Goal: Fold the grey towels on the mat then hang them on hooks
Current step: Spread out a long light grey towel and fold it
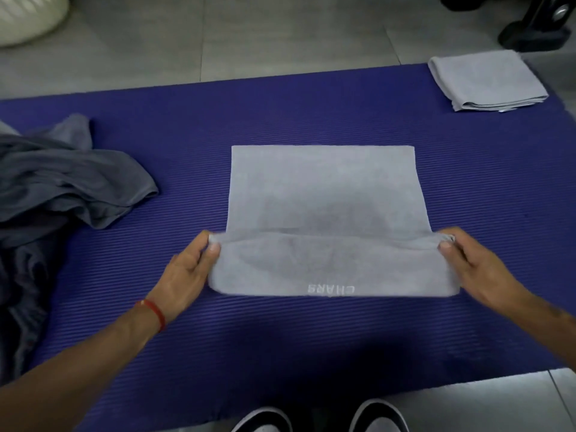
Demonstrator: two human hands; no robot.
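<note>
A light grey towel (324,188) lies spread in the middle of the purple mat (311,113). Its near edge is lifted and turned over toward the far side, showing white lettering upside down. My left hand (187,269) pinches the left corner of that turned edge. My right hand (470,263) pinches the right corner. A folded grey towel (486,79) rests on the mat's far right corner. A heap of darker grey towels (62,182) lies crumpled on the left of the mat.
Grey floor tiles (249,35) surround the mat. A white rounded object (28,17) sits at the far left, a black stand base (536,29) at the far right. My two shoe tips (318,419) touch the mat's near edge.
</note>
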